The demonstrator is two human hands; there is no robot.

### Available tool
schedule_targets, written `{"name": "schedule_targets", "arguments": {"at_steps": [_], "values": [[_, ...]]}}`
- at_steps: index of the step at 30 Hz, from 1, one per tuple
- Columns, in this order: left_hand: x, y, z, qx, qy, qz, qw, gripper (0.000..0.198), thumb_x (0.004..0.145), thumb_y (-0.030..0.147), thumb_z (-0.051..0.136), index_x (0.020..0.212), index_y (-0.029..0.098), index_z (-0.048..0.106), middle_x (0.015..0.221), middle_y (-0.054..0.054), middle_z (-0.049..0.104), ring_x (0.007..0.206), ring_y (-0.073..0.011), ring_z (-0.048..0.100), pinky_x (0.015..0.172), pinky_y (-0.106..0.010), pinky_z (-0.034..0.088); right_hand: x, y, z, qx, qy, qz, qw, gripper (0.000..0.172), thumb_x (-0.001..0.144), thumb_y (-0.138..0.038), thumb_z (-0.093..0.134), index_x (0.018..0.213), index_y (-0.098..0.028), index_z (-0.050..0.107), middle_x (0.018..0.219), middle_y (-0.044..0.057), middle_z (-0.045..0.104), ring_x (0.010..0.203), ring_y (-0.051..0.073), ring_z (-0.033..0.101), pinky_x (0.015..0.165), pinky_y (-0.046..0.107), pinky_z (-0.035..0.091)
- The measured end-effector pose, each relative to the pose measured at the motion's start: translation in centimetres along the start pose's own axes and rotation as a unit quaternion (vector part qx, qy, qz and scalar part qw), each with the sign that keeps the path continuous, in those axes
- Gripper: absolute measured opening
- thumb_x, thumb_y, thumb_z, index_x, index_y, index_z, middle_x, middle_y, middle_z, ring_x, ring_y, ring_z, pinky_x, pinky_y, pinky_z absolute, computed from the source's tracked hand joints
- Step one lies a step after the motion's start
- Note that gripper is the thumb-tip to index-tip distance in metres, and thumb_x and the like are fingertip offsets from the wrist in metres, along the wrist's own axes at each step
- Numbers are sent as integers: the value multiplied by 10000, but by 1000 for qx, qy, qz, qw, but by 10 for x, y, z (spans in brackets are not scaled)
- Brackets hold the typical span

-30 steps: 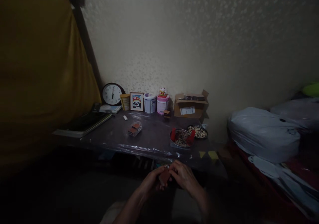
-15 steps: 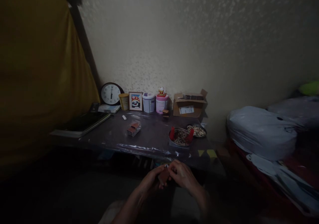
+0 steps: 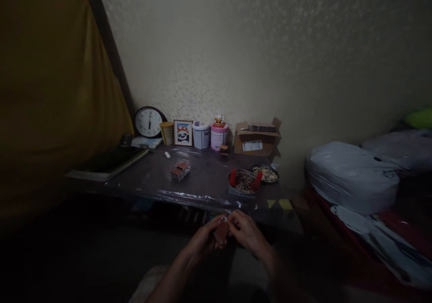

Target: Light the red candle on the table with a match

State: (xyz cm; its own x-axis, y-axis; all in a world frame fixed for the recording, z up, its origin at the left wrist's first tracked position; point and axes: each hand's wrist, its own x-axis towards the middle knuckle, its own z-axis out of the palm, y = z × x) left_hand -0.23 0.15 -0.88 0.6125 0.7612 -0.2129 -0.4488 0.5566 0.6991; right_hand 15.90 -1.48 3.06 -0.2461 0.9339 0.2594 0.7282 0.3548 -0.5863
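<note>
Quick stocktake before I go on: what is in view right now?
round wall clock: one, white face, table's back left
framed panda picture: one, back row
white round tin: one, back row
pink round tin: one, beside the white
open cardboard box: one, brown, back right
round metal dish: one, red pieces inside, front right
grey plastic bag: one, right of table
small brown box: one, between the hands
left hand: grips the box
right hand: fingers on the box's top
</note>
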Motion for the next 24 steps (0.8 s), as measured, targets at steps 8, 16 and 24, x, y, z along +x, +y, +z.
{"name": "schedule_targets", "arguments": {"at_steps": [8,16,24], "values": [[-5,4,6,-25,-19,-4,999,448,804,304,471,1221,145,431,777,-94,674,543,-148,617,442,-203,398,3,5,1,65,24,2,998,116,799,-160,498,781,-200,605,805,-6,548,701,114,561,656,220,445],[-6,7,8,-28,-31,-9,999,437,795,320,492,1196,146,476,780,-104,679,560,-143,613,457,-199,394,3,1,1,113,29,1,993,151,841,-230,482,799,-205,624,804,1,548,752,129,572,671,225,461],[-5,5,10,-20,-49,-1,999,445,794,336,496,1198,148,496,755,-100,680,534,-137,604,441,-200,379,5,-6,-1,183,35,31,982,131,806,-255,515,787,-200,632,778,-5,573,663,120,580,596,215,467]]}}
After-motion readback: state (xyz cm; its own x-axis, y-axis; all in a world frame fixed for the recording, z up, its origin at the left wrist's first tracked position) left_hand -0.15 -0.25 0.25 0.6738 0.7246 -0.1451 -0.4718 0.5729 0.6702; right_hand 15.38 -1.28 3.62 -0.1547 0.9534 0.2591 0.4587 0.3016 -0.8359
